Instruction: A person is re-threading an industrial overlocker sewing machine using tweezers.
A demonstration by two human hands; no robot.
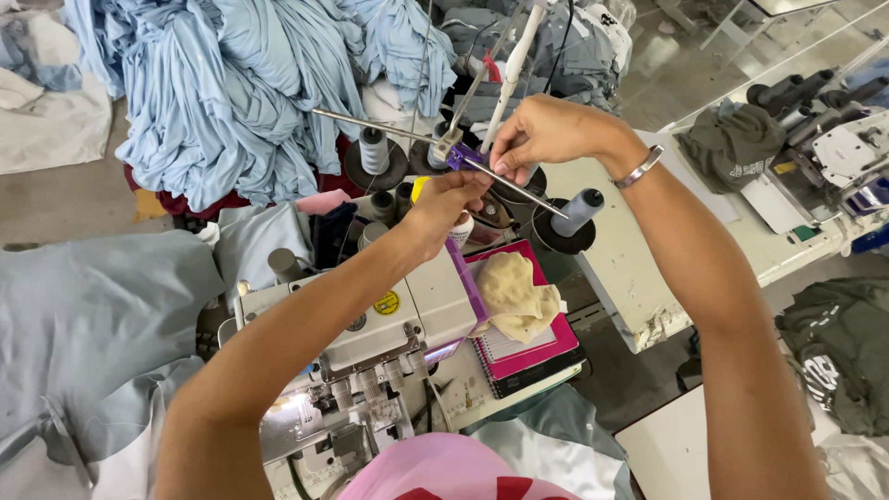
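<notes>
Both hands are raised over the white sewing machine (389,315), working at its thread stand. The right hand (546,134) is pinched closed on the thin metal guide rod (519,185), beside the purple clip (458,156). The left hand (444,208) is curled just beneath, fingertips closed near the same rod, though what they grip I cannot tell. Grey thread cones (579,211) stand around, with pale blue cloth (231,83) heaped behind.

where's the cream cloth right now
In the head view the cream cloth lies right of centre on a pink notebook, beside the white sewing machine, below both hands.
</notes>
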